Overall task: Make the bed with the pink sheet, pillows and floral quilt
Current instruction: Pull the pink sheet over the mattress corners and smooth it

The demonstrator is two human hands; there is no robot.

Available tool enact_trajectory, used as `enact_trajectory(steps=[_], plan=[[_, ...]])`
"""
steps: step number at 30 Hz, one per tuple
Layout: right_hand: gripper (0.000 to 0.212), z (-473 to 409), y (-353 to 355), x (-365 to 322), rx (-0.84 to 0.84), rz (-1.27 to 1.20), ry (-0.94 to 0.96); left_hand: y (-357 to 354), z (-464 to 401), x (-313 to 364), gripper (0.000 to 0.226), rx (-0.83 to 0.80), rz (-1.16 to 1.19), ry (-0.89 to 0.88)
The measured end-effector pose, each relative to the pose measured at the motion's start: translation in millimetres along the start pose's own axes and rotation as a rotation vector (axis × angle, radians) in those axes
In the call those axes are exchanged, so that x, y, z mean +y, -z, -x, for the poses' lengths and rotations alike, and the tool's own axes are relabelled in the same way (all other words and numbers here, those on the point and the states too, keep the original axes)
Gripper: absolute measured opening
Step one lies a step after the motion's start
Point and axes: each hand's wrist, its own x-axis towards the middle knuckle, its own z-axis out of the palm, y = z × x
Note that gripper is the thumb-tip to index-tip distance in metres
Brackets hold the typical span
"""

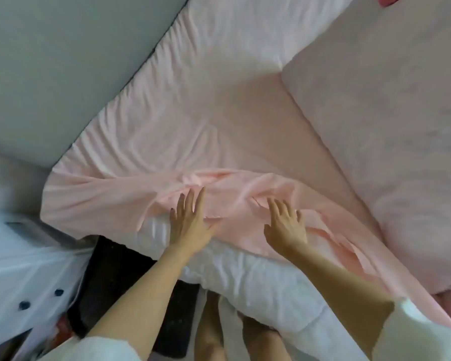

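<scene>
With both hands flat and open, left hand and right hand, sweep the bunched pink sheet outward over the bed's apparently bare white near edge, then tuck.

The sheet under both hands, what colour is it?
Plain pale pink sheet, no pattern, seen in the head view.

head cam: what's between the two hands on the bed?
Only bunched folds of the pink sheet, in the head view. Left hand and right hand lie flat on it, fingers spread.
</scene>
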Motion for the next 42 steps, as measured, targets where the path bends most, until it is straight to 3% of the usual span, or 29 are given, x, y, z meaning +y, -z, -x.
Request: enact_trajectory(steps=[4,7,9,11,13,17,20,24,28,33,36,39,42], plan=[[0.062,-39.3,-26.4,15.3,0.133,0.054,-0.085,-29.4,-28.4,-15.0,0.099,0.124,-0.224,-0.039],[0.036,-53.5,-31.1,25.7,0.253,0.085,-0.093,-29.3,-47.4,-23.3,0.066,0.159,-0.26,-0.027],[0.026,-50.8,-33.1,24.9,0.35,0.032,-0.07,-25.8,-54.5,-24.8,0.041,0.216,-0.175,-0.129],[0.03,-40.0,-38.5,18.8,0.454,-0.028,0.01,-19.6,-50.8,-22.7,0.038,0.248,-0.031,-0.203],[0.035,-24.1,-44.1,6.0,0.476,-0.093,0.059,-10.5,-36.6,-20.4,0.036,0.164,0.019,-0.134],[0.021,20.2,-49.2,-21.8,0.252,-0.33,-0.06,-6.6,-3.1,-36.0,0.034,0.058,0.016,-0.128],[0.042,65.6,-70.0,-37.0,0.19,-0.356,-0.049,-7.5,32.1,-56.2,0.061,-0.076,-0.112,-0.171],[0.093,118.2,-105.1,-53.2,-0.126,-0.177,-0.078,-20.8,77.7,-101.7,0.089,-0.344,-0.359,-0.258],[0.106,148.5,-130.4,-65.0,-0.372,-0.015,-0.096,-41.2,108.5,-131.0,0.094,-0.478,-0.481,-0.317],[0.11,178.2,-153.5,-80.4,-0.494,0.176,0.148,-54.9,139.3,-150.1,0.089,-0.533,-0.464,-0.288],[0.099,180.5,-160.6,-77.0,-0.524,0.237,0.196,-58.6,155.3,-166.7,0.083,-0.547,-0.469,-0.257],[0.062,174.6,-174.4,-66.9,-0.556,0.25,0.118,-66.2,167.9,-179.8,0.059,-0.492,-0.46,-0.211],[0.043,177.1,-189.1,-69.2,-0.558,0.146,0.068,-78.9,178.2,-184.8,0.036,-0.401,-0.432,-0.185]])
